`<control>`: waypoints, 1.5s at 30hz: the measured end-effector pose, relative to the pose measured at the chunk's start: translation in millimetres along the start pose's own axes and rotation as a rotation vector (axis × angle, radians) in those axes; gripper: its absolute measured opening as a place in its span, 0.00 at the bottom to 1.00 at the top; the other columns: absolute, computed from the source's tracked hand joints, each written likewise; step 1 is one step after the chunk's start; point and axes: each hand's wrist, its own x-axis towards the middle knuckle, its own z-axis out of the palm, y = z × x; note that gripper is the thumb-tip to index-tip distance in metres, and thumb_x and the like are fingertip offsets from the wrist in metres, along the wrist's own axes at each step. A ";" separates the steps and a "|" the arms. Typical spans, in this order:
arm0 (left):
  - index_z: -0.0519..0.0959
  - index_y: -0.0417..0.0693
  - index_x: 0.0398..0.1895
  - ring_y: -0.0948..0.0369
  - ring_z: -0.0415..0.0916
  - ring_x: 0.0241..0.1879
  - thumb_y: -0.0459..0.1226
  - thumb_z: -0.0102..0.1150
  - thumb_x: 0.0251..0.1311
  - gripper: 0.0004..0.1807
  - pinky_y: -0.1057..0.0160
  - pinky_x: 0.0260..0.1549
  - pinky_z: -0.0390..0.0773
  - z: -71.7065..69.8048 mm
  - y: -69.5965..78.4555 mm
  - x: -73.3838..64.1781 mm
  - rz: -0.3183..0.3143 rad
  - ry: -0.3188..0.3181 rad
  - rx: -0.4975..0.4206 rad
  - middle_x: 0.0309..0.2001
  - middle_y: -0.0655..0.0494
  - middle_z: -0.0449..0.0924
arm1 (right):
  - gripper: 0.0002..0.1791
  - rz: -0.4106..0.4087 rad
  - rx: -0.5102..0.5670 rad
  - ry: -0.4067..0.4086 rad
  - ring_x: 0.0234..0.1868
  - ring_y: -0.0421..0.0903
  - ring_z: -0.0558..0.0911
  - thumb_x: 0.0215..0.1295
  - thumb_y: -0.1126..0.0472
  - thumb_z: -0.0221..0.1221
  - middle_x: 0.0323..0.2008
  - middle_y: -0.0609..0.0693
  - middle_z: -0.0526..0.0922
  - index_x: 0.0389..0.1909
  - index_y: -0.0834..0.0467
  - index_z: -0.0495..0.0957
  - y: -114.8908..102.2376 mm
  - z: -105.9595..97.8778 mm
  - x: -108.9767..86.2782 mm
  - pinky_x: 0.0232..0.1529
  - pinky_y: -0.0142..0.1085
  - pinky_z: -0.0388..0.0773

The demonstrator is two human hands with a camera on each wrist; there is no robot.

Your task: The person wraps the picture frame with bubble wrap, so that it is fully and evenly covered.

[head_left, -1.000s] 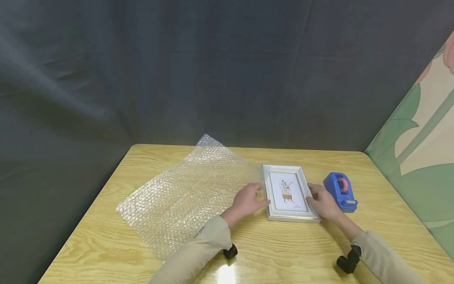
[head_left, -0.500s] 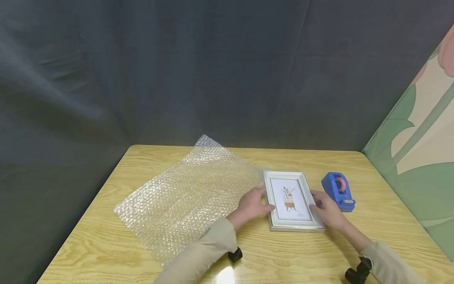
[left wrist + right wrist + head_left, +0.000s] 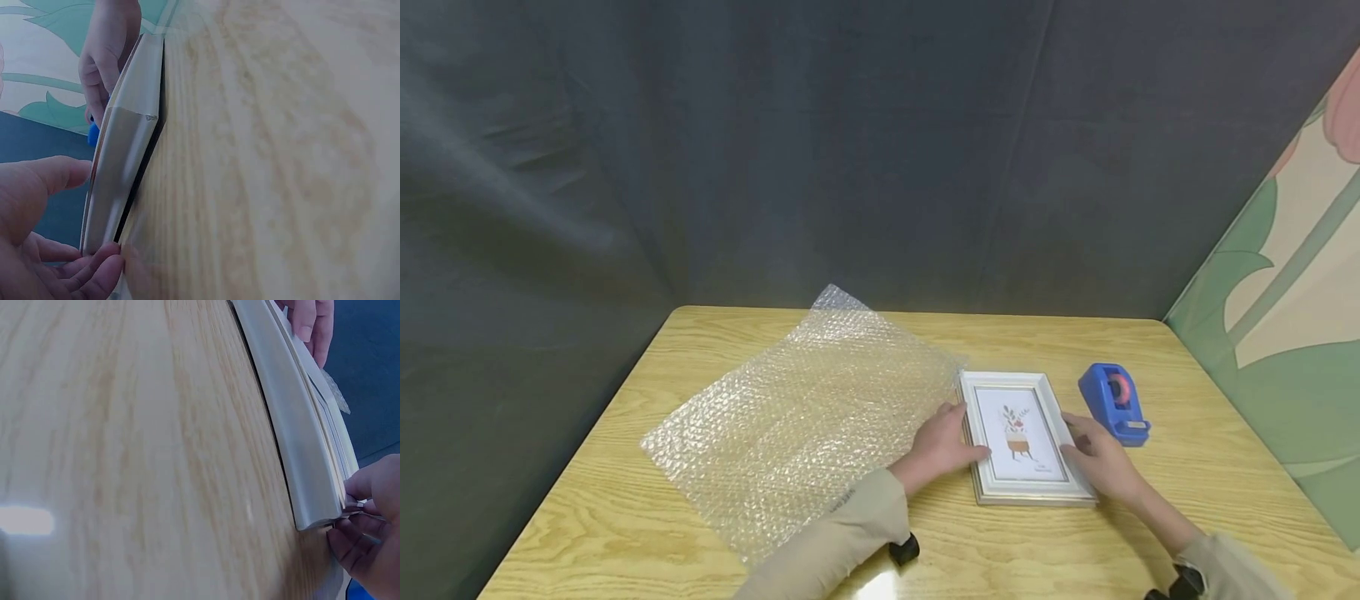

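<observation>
Two part-curled hands (image 3: 942, 444) (image 3: 1103, 463) are pinching the picture frame (image 3: 1021, 435), likely stiff, light and breakable, by its sides, seemingly the safest hold.

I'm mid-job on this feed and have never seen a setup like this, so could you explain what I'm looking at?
There is no robot here: these are a person's bare hands. The wide picture comes from a camera worn on the head, looking forward and down. The two close, tilted pictures come from cameras on the left and right wrists.

On the wooden table lie a sheet of bubble wrap and, to the right, a blue tape dispenser. Between them, the left hand and right hand grip opposite sides of a white picture frame, picture side up.
</observation>
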 end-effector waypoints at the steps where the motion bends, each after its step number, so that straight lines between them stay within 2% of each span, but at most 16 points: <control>1: 0.63 0.46 0.64 0.54 0.73 0.48 0.52 0.67 0.43 0.44 0.60 0.45 0.75 1.1 0.1 0.1 -0.005 0.002 0.000 0.55 0.50 0.70 | 0.25 0.004 0.002 -0.001 0.40 0.61 0.77 0.53 0.74 0.57 0.49 0.75 0.70 0.53 0.79 0.65 -0.1 -0.1 -0.7 0.39 0.51 0.77; 7: 0.64 0.44 0.63 0.54 0.74 0.42 0.52 0.68 0.42 0.44 0.63 0.40 0.76 8.2 1.0 -0.2 -0.007 0.037 0.010 0.51 0.49 0.70 | 0.27 0.051 0.029 -0.025 0.38 0.59 0.78 0.55 0.73 0.56 0.47 0.74 0.71 0.56 0.79 0.61 0.1 -0.7 -2.3 0.37 0.46 0.78; 12: 0.62 0.43 0.64 0.54 0.75 0.41 0.52 0.68 0.41 0.46 0.64 0.38 0.76 13.0 2.2 -2.1 -0.012 0.055 -0.011 0.53 0.49 0.69 | 0.29 0.094 0.028 -0.024 0.39 0.58 0.77 0.57 0.71 0.56 0.44 0.72 0.74 0.57 0.79 0.58 1.4 -0.5 -1.1 0.38 0.39 0.76; 17: 0.59 0.43 0.65 0.54 0.74 0.40 0.49 0.69 0.41 0.47 0.65 0.37 0.76 15.9 3.0 -2.2 -0.018 0.053 -0.085 0.53 0.48 0.66 | 0.28 0.086 -0.009 -0.025 0.38 0.55 0.77 0.55 0.70 0.57 0.38 0.66 0.76 0.54 0.80 0.61 2.6 -0.4 2.2 0.38 0.41 0.75; 22: 0.58 0.43 0.65 0.54 0.73 0.39 0.45 0.70 0.39 0.48 0.65 0.36 0.75 15.7 5.0 -1.4 -0.024 0.055 -0.134 0.51 0.48 0.66 | 0.26 0.055 -0.012 -0.035 0.37 0.54 0.76 0.54 0.72 0.57 0.37 0.64 0.77 0.53 0.80 0.64 5.0 -1.0 4.9 0.37 0.38 0.76; 26: 0.59 0.43 0.64 0.55 0.73 0.39 0.43 0.71 0.38 0.47 0.65 0.38 0.75 15.1 6.2 -0.6 -0.040 0.055 -0.171 0.50 0.48 0.67 | 0.25 0.055 0.005 -0.048 0.40 0.56 0.76 0.54 0.72 0.56 0.39 0.65 0.77 0.53 0.79 0.64 4.9 -1.6 4.8 0.39 0.39 0.76; 31: 0.59 0.43 0.64 0.54 0.72 0.41 0.41 0.71 0.37 0.47 0.65 0.40 0.74 14.9 8.3 -1.1 -0.055 0.030 -0.203 0.50 0.48 0.66 | 0.24 0.085 0.085 -0.055 0.45 0.63 0.74 0.55 0.75 0.54 0.44 0.72 0.73 0.53 0.80 0.63 3.6 -1.8 1.4 0.46 0.52 0.73; 35: 0.60 0.42 0.64 0.53 0.72 0.43 0.41 0.71 0.38 0.46 0.64 0.42 0.74 15.1 9.4 -1.8 -0.055 0.022 -0.200 0.51 0.47 0.66 | 0.24 0.138 0.117 -0.065 0.48 0.66 0.72 0.56 0.75 0.53 0.48 0.75 0.70 0.54 0.80 0.61 -0.1 -3.2 -2.4 0.50 0.57 0.69; 40: 0.61 0.41 0.63 0.53 0.71 0.46 0.40 0.71 0.38 0.45 0.64 0.45 0.73 14.3 10.1 -1.6 -0.054 0.015 -0.209 0.53 0.47 0.65 | 0.25 0.164 0.161 -0.060 0.50 0.68 0.71 0.57 0.75 0.52 0.50 0.76 0.67 0.55 0.80 0.59 -2.4 -5.6 -5.8 0.51 0.56 0.69; 45: 0.60 0.40 0.64 0.53 0.70 0.48 0.37 0.71 0.38 0.46 0.64 0.47 0.72 13.6 12.3 -2.6 -0.040 0.017 -0.253 0.53 0.46 0.66 | 0.26 0.186 0.184 -0.051 0.51 0.69 0.70 0.59 0.74 0.52 0.54 0.76 0.64 0.57 0.80 0.56 -2.1 -8.2 -10.1 0.47 0.44 0.75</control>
